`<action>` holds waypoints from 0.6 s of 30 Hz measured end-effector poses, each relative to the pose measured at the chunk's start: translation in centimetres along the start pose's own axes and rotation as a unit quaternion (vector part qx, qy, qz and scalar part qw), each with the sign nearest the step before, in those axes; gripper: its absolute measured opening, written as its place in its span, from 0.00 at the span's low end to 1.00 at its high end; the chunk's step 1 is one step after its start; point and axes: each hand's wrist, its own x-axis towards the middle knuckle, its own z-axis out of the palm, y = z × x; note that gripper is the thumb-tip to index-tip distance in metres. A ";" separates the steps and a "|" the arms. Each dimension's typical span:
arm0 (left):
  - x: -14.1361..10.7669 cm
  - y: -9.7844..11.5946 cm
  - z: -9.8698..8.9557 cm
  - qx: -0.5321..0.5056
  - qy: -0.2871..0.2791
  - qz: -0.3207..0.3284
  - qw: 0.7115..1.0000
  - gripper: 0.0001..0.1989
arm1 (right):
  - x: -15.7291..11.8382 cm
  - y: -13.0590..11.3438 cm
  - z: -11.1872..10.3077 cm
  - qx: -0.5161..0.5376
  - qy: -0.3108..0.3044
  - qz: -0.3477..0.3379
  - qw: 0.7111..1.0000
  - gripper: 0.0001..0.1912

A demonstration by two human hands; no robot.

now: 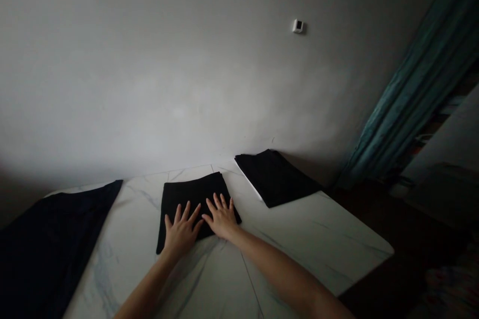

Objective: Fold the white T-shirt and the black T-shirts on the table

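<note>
The folded black cloth (194, 198) lay near the counter's far edge, its soft, matte weave showing little detail in the dim light. The left hand (182, 232) and right hand (222, 218) rested on it side by side, both open and palm down with spread fingers, gripping nothing and hiding much of its lower half. Its left corner stuck out just past the left hand. Just beside it on the right, a second folded black cloth (277, 178) lay at an angle, a thin white edge showing along one side, though what that strip was stayed hard to tell. On the left, a large dark navy cloth (48, 254) ran off the frame, cut off there, with a wide strip of the white veined stone counter (318, 239) between it and the hands. The counter's far edge met a pale wall (149, 70) carrying a small white wall device (298, 26), a teal curtain (407, 94) hung to the right, and past the counter's right corner a dark area (396, 219) was too dim to make out
</note>
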 end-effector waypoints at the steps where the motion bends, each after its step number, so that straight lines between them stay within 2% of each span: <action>1: -0.1 -0.4 0.0 -0.004 0.001 0.001 1.000 0.27 | -0.2 0.2 -0.2 -0.001 0.003 0.004 1.000 0.35; 6: -1.8 -4.0 2.0 -0.010 0.068 -0.013 0.998 0.28 | -2.2 2.5 -0.6 -0.013 0.023 0.010 1.000 0.36; 10: -2.2 -6.1 3.1 -0.031 0.040 0.010 0.999 0.26 | -2.7 3.4 -0.4 0.017 0.004 0.011 1.000 0.36; 12: -1.5 -6.7 2.7 -0.066 0.036 -0.020 0.997 0.26 | -2.1 3.5 -0.5 0.064 0.015 0.030 0.997 0.34; 14: -0.3 -7.6 1.7 -0.126 0.052 -0.076 0.988 0.26 | -0.9 3.9 -0.9 0.141 0.047 0.071 0.986 0.28; 18: 3.8 -10.3 -0.9 -0.208 0.071 -0.184 0.958 0.25 | 3.6 5.9 -2.2 0.236 0.095 0.153 0.955 0.18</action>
